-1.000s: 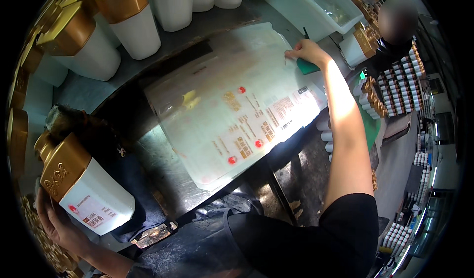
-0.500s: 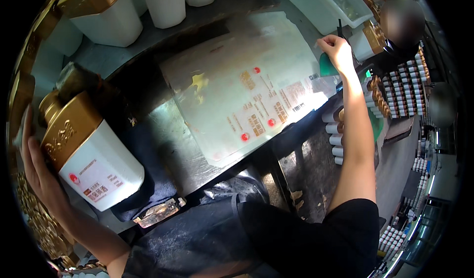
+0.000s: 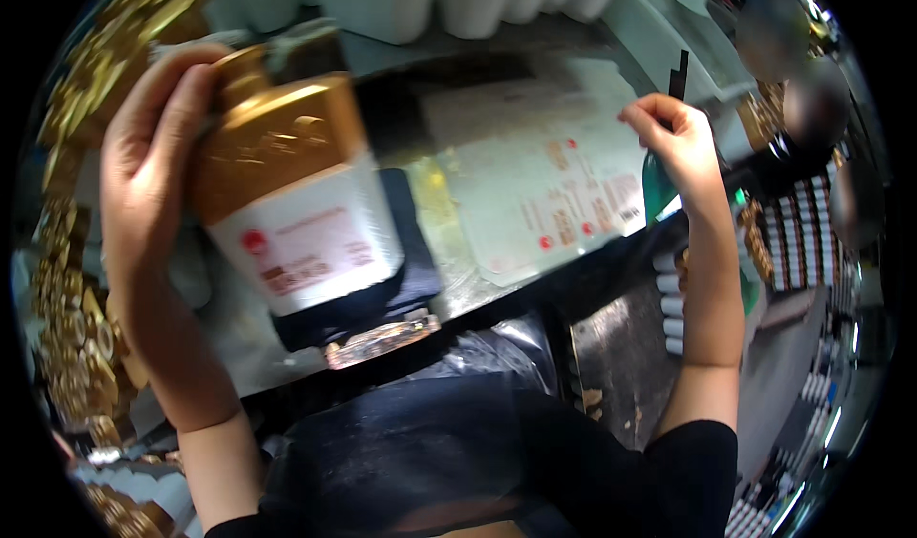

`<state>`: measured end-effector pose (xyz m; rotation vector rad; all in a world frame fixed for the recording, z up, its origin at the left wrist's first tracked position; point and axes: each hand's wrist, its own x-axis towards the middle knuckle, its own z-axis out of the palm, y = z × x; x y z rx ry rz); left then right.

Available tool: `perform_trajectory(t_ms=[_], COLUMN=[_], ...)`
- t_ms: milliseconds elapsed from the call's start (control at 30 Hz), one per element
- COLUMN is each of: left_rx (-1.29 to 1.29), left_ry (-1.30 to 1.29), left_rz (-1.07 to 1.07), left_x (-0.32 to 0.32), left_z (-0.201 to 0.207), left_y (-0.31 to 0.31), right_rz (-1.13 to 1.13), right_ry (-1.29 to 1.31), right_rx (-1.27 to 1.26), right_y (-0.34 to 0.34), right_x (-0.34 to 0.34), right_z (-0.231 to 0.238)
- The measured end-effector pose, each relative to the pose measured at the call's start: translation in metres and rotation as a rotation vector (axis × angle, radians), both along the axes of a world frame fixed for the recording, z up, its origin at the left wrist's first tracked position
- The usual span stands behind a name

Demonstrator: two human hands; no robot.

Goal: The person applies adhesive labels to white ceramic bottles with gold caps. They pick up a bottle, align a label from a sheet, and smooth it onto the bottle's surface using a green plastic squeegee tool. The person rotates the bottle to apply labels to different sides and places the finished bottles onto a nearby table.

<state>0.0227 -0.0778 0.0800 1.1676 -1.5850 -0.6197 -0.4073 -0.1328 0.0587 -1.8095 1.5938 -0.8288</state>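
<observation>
My left hand point(image 3: 153, 156) is closed round the narrow gold neck of a bottle point(image 3: 330, 218). Its upper part is gold with raised marks, its lower part white with a red round mark and reddish print; motion blurs it slightly. Under the bottle's base lies a dark cloth-covered rest point(image 3: 415, 232). My right hand point(image 3: 683, 147) is closed, thumb and fingers pinched together at the far right corner of a pale translucent printing sheet point(image 3: 497, 147) bearing red and brown patterns. A green piece point(image 3: 656, 187) shows just below that hand; what the fingers grip is hidden.
Several white and gold bottles point(image 3: 377, 3) stand along the back. A white tray point(image 3: 659, 37) lies at the back right. Gold parts point(image 3: 72, 318) are heaped at the left. Rows of white bottles point(image 3: 798, 213) and blurred people are beyond my right arm.
My left hand has gone from the bottle's side to its neck, and the bottle has shifted up and right in view. The view has turned leftward; my right hand keeps its closed pose.
</observation>
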Motion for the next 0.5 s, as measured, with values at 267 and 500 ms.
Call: perform_trajectory(t_ms=[267, 500], left_rx=[0.016, 0.043], left_ry=[0.155, 0.048], left_rz=[-0.096, -0.145], left_x=[-0.019, 0.003], left_z=[0.019, 0.011], left_y=[0.048, 0.058], right_rz=[0.642, 0.58], right_ry=[-0.659, -0.613], right_rx=[-0.057, -0.127], right_y=[0.073, 0.062], right_x=[0.197, 0.216], right_z=[0.064, 0.05])
